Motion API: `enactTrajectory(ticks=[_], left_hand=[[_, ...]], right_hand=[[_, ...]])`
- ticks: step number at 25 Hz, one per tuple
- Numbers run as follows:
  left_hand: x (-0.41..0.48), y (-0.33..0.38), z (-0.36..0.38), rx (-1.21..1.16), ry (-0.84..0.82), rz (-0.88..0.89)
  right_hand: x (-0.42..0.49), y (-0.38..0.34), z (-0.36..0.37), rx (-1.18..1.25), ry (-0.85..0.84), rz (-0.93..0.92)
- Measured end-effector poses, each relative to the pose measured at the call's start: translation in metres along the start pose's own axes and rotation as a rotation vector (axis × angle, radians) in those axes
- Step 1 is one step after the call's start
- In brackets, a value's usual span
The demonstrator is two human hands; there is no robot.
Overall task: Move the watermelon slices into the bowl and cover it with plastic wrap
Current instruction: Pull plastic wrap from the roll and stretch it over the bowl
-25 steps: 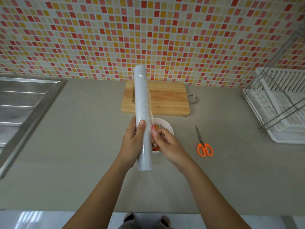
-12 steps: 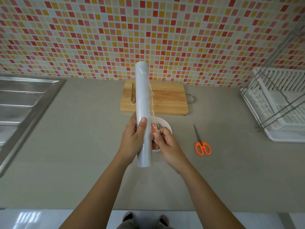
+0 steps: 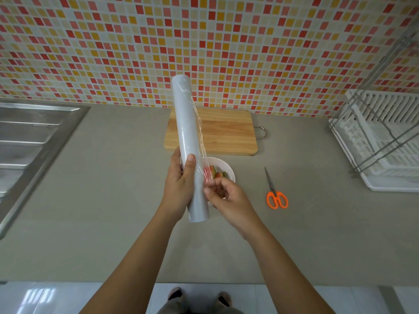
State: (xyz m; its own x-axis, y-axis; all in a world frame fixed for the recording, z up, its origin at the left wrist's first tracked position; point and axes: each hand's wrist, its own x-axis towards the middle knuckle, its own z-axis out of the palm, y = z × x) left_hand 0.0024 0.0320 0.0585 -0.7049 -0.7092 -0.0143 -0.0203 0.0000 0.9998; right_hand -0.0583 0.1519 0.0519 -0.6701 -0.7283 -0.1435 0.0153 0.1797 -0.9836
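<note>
A long white roll of plastic wrap is held nearly upright above the counter, gripped low down by my left hand. My right hand pinches the loose clear edge of the wrap on the roll's right side. Behind the roll and hands sits a small white bowl with red and green watermelon slices in it, partly hidden. The wooden cutting board lies just beyond the bowl, bare.
Orange-handled scissors lie on the grey counter right of the bowl. A white dish rack stands at the far right. A steel sink drainer fills the left. A mosaic tile wall backs the counter.
The roll has risen slightly and my right fingers have peeled the film's edge a little away from the roll, uncovering more of the bowl.
</note>
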Motion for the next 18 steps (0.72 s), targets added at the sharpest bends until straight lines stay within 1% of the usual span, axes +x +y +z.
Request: enactTrajectory(ticks=[6, 10, 13, 15, 18], left_hand=[[0.0015, 0.0034, -0.0049, 0.018, -0.034, 0.003], [0.0012, 0.0099, -0.0030, 0.128, 0.005, 0.032], [0.0007, 0.0090, -0.0034, 0.184, 0.058, 0.039], [0.0005, 0.0072, -0.0026, 0.199, 0.068, 0.005], [0.0025, 0.0078, -0.0011, 0.143, 0.060, -0.097]], right_hand=[[-0.0036, 0.0026, -0.0013, -0.015, -0.065, 0.038], [-0.0026, 0.0015, -0.0045, -0.021, -0.011, 0.007], [-0.0029, 0.0008, -0.0101, -0.094, -0.004, -0.003], [-0.0040, 0.0024, -0.0099, -0.106, 0.039, 0.002], [-0.0080, 0.0061, -0.0070, -0.025, 0.116, 0.016]])
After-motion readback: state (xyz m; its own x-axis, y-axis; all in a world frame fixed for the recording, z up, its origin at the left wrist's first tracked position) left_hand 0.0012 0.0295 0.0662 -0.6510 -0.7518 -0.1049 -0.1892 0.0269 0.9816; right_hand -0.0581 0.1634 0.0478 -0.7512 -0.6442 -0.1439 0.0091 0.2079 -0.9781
